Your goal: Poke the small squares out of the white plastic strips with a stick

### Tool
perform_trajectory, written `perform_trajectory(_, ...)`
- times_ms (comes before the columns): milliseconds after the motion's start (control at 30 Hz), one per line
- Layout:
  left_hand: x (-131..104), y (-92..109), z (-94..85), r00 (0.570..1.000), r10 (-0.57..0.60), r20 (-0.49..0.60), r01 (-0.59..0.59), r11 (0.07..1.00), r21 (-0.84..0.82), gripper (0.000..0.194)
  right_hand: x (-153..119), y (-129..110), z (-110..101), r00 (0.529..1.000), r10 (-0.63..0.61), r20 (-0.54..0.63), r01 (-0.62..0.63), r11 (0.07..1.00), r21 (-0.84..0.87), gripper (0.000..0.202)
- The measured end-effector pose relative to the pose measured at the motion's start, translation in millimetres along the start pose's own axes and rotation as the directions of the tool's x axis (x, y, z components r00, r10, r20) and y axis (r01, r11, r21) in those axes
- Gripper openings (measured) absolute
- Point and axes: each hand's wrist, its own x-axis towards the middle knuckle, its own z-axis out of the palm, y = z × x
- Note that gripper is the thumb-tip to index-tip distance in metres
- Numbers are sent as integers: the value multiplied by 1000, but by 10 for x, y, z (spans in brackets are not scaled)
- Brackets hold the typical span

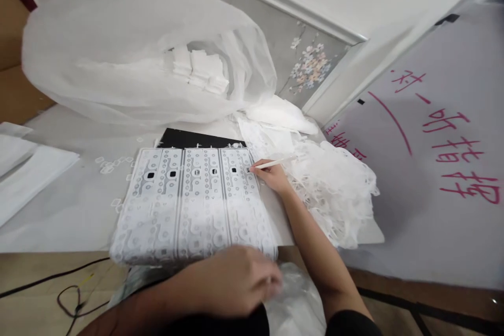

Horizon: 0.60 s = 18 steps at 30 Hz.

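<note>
A stack of thin white patterned sheets [200, 220] with small cut-outs lies at the table's front edge, its near end curving over the edge. My right hand [271, 173] holds a slim white pen-like tool [275, 161], its tip at the right-hand column of the sheets, by a small dark opening. Nearer to me, my left hand [246, 281] is over the front end of the stack, blurred by motion, with its fingers curled; whether anything is between them cannot be made out. A black board [197, 138] shows behind the sheets.
A large translucent bag [118, 52] with white pieces inside stands at the back. Tangled white scraps [338, 184] lie on the right. Folded white sheets [31, 173] and small cut scraps [108, 165] are on the left. A whiteboard [433, 210] stands at the right.
</note>
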Motion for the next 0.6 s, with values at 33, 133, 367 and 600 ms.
perform_trajectory(33, 95, 4, -103, 995, -50, -81, 56, 995, 80, 23, 0, 5, 8, 1000, -3, -10, 3, 1000, -1, 29)
perform_trajectory(133, 387, -155, -236, 936, -138, -325, 260, 891, 371, 29, 11, 23, 19, 999, -34, -17, 34, 999, 2, 30)
perform_trajectory(367, 566, -695, -90, 861, -165, -481, 400, 804, 440, 31, 7, 25, 14, 995, -98, 5, 98, 995, -29, 29)
perform_trajectory(600, 553, -743, -80, 870, -217, -442, 420, 796, 436, 32, 7, 27, 36, 989, -149, -5, 149, 987, -53, 24)
